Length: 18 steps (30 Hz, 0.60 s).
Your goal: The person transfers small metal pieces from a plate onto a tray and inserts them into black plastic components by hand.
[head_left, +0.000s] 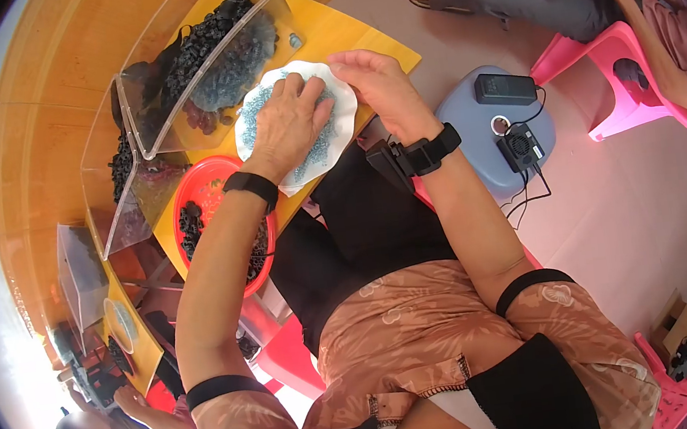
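A white scalloped plate [343, 121] holds many tiny pale blue pieces [321, 147], like beads, too small to make out singly. It sits at the edge of the yellow table [380, 48]. My left hand [290, 119] lies palm down over the plate, its bent fingers slightly apart and the tips among the blue pieces. Whether anything is under the fingertips is hidden. At the plate's right rim, my right hand [380, 87] grips the edge between thumb and fingers. Both wrists wear black bands.
A red basin [206, 179] with black pieces stands below my left forearm. Clear plastic bins [204, 65] hold dark clumps. A blue stool [469, 128] carries black devices with cables. Other people sit upper right, by a pink chair [630, 89], and lower left.
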Tool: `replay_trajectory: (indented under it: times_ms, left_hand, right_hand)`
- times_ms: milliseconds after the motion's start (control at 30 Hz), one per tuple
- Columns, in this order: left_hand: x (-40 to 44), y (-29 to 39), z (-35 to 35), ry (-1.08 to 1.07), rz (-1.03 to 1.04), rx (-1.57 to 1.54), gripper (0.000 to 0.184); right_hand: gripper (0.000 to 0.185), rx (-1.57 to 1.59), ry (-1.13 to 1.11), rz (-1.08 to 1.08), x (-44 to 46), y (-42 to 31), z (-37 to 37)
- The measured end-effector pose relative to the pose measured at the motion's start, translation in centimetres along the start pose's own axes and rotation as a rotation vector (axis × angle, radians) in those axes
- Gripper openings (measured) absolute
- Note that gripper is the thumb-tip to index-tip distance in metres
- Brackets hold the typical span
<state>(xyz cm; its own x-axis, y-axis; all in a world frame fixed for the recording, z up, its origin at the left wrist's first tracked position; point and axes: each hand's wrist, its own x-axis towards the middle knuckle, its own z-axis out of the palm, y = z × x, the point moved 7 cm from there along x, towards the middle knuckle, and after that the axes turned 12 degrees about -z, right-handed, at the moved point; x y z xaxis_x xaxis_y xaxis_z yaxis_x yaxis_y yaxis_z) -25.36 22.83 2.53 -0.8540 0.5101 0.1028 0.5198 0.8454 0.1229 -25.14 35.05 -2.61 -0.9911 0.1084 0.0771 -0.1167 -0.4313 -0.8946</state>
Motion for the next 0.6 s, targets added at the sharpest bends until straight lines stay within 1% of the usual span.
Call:
replay_trajectory:
  times_ms: [133,333,600]
  left_hand:
    - [-0.5,0.3,-0.1,0.041,0.080,-0.013,0.034]
    - [-0.1,-0.1,0.4,-0.019,0.008,-0.027,0.030]
    - [0.8,-0.8,0.2,0.007,-0.099,-0.038,0.024]
  right_hand:
    - [0.034,0.096,0.019,-0.005,-0.1,0.0,0.3]
    - [0.035,0.083,0.022,-0.010,-0.1,0.1,0.3]
    - [0.035,0.050,0.023,-0.017,0.0,0.1,0.2]
